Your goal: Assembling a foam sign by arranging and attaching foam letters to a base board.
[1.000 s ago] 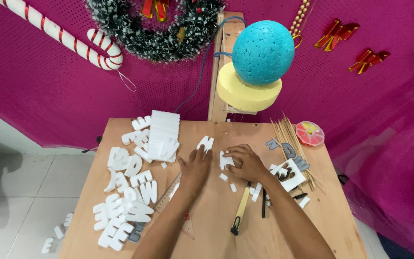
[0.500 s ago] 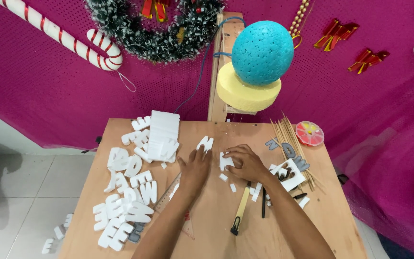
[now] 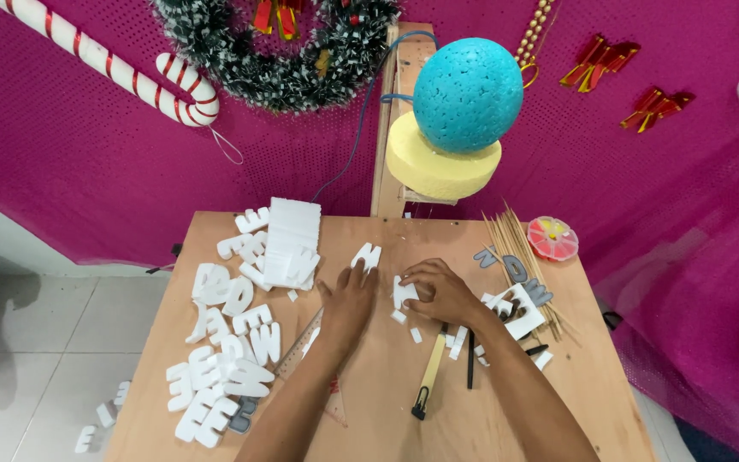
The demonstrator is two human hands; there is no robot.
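At frame centre I saw my left hand (image 3: 348,301) lie flat, grip spread, on the counter (image 3: 369,402), while my right hand (image 3: 440,291) pinched a white foam piece (image 3: 404,293).

2 bare forearms and hands (image 3: 391,299), no sleeves, rings or watch visible
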